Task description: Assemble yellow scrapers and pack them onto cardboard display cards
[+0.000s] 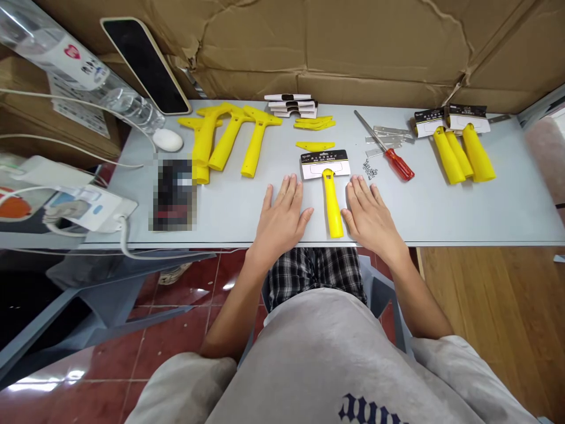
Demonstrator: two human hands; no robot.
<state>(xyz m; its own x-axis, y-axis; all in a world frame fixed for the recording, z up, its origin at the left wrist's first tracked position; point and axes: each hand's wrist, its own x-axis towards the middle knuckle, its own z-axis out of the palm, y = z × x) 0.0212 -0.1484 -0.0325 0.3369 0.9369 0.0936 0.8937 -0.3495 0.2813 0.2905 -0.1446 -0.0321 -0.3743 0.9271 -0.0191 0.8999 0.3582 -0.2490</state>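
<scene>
My left hand (285,213) lies flat on the grey table (229,218), its fingers stretched forward and a little apart. Flat on the other side rests my right hand (367,211), also with nothing in it. Between the two, touching neither, is a yellow-handled scraper (333,206) whose head is covered by a black and white card sleeve (324,165). Just beyond it lies a loose yellow plastic strip (315,145). A small heap of screws (369,170) sits past my right fingertips, near a screwdriver (399,164) with a red handle.
Several bare yellow scraper handles (256,147) lie at the left. Carded scrapers (477,153) are grouped at the right. Metal blades (388,136), stacked yellow strips (314,122) and folded cards (291,106) lie behind. A phone (145,65), bottle (88,68) and power strip (95,206) stand left.
</scene>
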